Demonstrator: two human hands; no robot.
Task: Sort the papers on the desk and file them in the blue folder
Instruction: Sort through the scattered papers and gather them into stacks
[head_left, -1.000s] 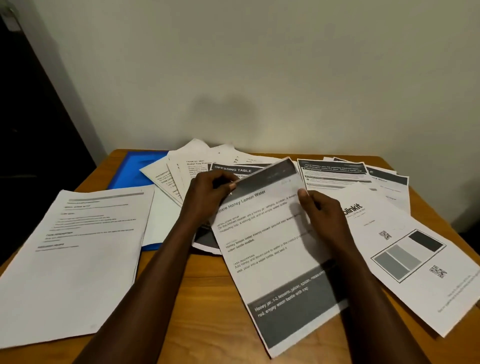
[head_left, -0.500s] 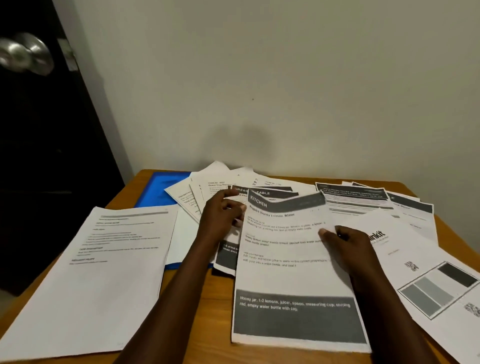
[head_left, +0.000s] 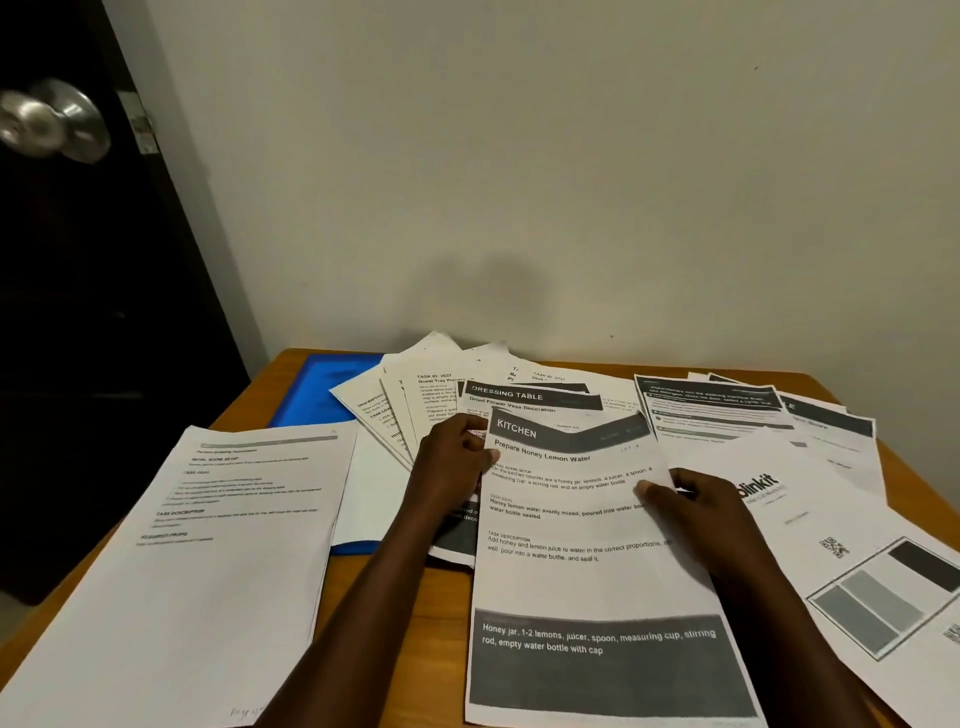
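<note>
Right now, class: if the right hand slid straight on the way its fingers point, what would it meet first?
The right hand points left across the KITCHEN sheet; going on, it would probably meet the left hand at that sheet's left edge.

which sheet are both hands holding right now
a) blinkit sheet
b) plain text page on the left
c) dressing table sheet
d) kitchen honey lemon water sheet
d: the left hand and right hand grip the side edges of the KITCHEN "Prepare Honey Lemon Water" sheet.

A wooden desk (head_left: 519, 577) is covered by scattered printed papers (head_left: 218, 545) and a blue folder (head_left: 322, 389)
</note>
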